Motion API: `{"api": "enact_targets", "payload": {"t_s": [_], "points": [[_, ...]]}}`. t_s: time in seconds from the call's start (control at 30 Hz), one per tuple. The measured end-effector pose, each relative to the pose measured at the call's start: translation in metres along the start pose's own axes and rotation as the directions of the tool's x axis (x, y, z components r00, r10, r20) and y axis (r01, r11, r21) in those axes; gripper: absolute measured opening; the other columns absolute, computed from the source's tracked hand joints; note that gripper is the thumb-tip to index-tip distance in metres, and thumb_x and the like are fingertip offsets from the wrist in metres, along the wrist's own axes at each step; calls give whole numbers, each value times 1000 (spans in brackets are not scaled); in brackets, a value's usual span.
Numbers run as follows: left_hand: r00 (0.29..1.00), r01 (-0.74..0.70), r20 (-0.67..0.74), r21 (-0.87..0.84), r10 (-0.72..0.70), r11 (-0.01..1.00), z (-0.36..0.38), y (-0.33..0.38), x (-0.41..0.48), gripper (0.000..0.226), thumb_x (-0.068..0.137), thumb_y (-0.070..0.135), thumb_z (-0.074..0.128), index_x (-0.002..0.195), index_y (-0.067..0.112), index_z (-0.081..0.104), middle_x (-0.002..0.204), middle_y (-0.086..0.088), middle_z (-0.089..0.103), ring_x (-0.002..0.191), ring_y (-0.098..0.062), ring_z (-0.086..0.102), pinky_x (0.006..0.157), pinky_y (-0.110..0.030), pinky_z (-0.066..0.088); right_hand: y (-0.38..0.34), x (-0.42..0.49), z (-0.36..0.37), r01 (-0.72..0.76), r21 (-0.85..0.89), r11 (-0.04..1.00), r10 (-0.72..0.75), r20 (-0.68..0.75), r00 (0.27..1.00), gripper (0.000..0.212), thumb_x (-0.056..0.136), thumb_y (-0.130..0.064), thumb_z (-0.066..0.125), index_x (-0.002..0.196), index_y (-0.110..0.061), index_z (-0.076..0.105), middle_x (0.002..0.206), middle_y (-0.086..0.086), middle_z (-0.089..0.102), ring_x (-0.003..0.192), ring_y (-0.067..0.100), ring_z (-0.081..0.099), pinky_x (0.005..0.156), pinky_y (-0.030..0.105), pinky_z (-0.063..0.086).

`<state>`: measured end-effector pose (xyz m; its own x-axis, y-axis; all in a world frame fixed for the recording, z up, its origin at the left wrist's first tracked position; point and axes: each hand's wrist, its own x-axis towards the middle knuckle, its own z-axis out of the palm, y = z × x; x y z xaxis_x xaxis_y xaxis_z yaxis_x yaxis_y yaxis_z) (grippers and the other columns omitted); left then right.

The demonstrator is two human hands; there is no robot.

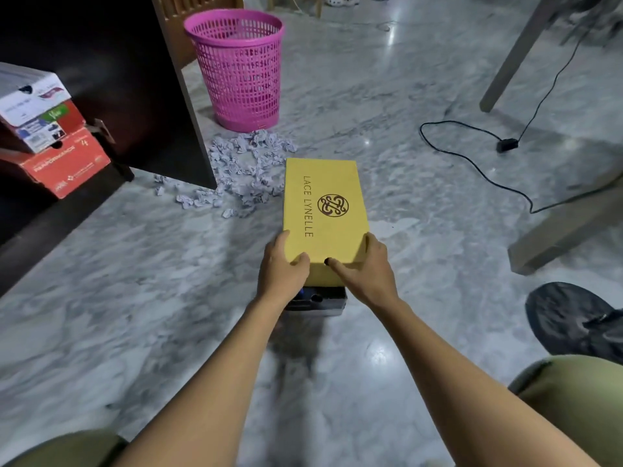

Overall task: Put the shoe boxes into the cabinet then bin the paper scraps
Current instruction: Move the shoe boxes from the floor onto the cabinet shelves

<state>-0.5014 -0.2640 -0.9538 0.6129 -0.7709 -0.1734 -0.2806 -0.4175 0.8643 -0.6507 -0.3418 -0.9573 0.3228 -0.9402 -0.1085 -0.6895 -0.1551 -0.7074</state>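
**A:** Where is the shoe box?

**B:** A yellow box (324,210) sits at the centre of the marble floor (135,281), on top of a dark box (317,299) that is mostly hidden. The left hand (282,268) clasps its near left corner, and the right hand (365,269) clasps the near right corner, thumb on the front face.

**A:** How will it handle?

**B:** It is smooth, stiff cardboard with a printed lid, probably light. The lid could slip off, so gripping low on both sides seems safest.

**A:** And the surroundings?

**B:** At ten o'clock, the dark cabinet (101,79) stands open, holding a white box (32,106) stacked on a red box (64,166). At eleven o'clock, crumpled paper scraps (242,166) lie heaped on the floor, touching the yellow box's far left edge. Beyond them stands a pink plastic lattice bin (240,70).
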Motion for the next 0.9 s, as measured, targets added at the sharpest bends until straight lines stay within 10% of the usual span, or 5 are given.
{"api": "enact_targets", "payload": {"t_s": [0.23,0.37,0.6,0.9], "points": [[996,-12,91,-36,16,999,-12,-25,-12,79,84,47,67,148,43,23,141,13,38,125,-7,42,103,-33,41,24,-23,5,-4,216,976,10,-28,1000,115,65,-70,77,153,-24,18,153,-4,31,139,12,34,107,34,41],[982,52,187,-101,-33,993,-14,-19,-10,89,85,44,69,150,49,10,141,26,36,123,1,39,101,-27,36,24,-23,7,-7,352,936,-2,26,1000,99,70,-57,82,146,-26,27,131,-13,51,119,7,52,88,16,43],[988,85,134,-94,-72,992,-11,-18,-19,90,87,44,66,153,43,5,142,20,44,122,-3,44,96,-22,36,21,-17,11,46,360,932,-36,-34,999,86,70,-52,83,138,-31,36,124,-13,59,110,6,59,90,31,53],[998,58,-28,-86,-61,995,-51,0,-29,86,85,50,65,151,47,9,146,16,45,129,-8,44,97,-23,37,-27,-9,11,166,377,911,-152,-69,986,76,72,-46,84,134,-33,40,114,-17,61,100,-7,58,75,18,48]]}}
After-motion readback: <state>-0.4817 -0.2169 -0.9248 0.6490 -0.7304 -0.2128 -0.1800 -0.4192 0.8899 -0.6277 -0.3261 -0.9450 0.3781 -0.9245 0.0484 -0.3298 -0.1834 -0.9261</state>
